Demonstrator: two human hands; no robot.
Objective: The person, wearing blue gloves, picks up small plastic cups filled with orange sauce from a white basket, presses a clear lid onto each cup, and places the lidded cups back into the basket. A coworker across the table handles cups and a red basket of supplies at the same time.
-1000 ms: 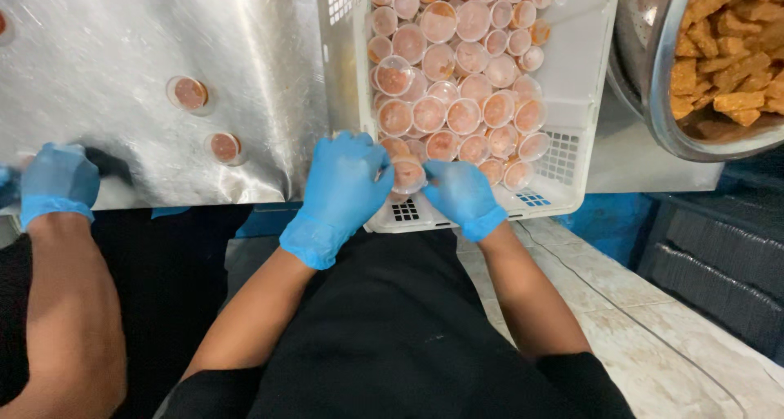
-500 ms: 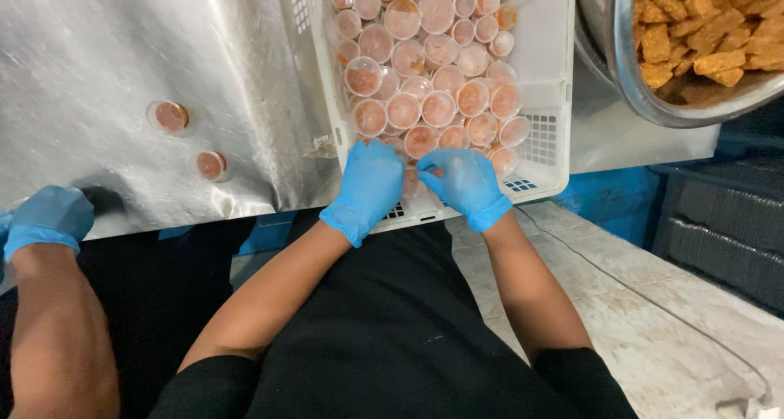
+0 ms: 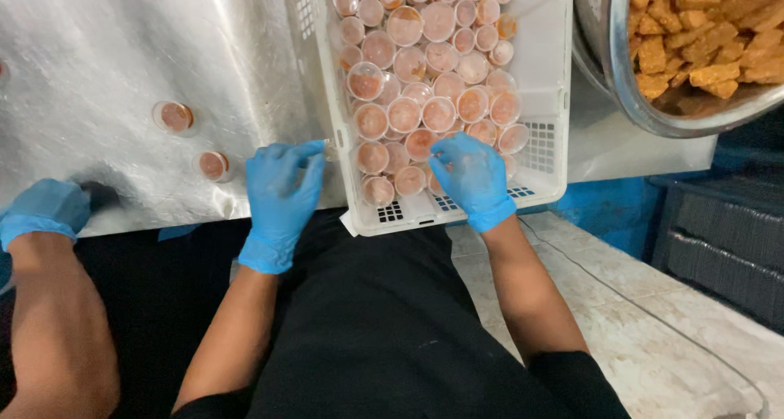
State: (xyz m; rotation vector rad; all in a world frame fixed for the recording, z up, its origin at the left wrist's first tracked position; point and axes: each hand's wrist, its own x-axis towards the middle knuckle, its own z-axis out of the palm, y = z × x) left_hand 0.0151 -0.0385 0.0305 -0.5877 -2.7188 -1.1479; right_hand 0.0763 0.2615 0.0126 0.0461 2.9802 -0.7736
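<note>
Your right hand [image 3: 472,176], in a blue glove, lies inside the white plastic crate [image 3: 541,76] at its near end. The fingers are curled down over the lidded sauce cups [image 3: 425,84]. Whether they have closed on a cup cannot be told, as the hand covers what is under it.

Your left hand [image 3: 280,192], also gloved in blue, rests flat on the steel table [image 3: 106,51] just outside the crate's left wall. The fingers are together and extended, their tips touching or nearly touching the crate's rim. It holds nothing.

The crate sits at the near edge of the table and overhangs it slightly toward you. It is packed with small clear cups of orange-red sauce, stacked in more than one layer, some tilted. The perforated base shows bare only at the near right corner.

Two loose sauce cups stand on the table to the left of your left hand: one [image 3: 214,166] near the table edge, the other [image 3: 174,117] further back. They are apart from each other and from the crate.

A second person's gloved hand [image 3: 45,211] rests on the table edge at far left, well apart from yours.

A large steel bowl [image 3: 629,84] of fried golden pieces [image 3: 702,35] stands to the right of the crate.
</note>
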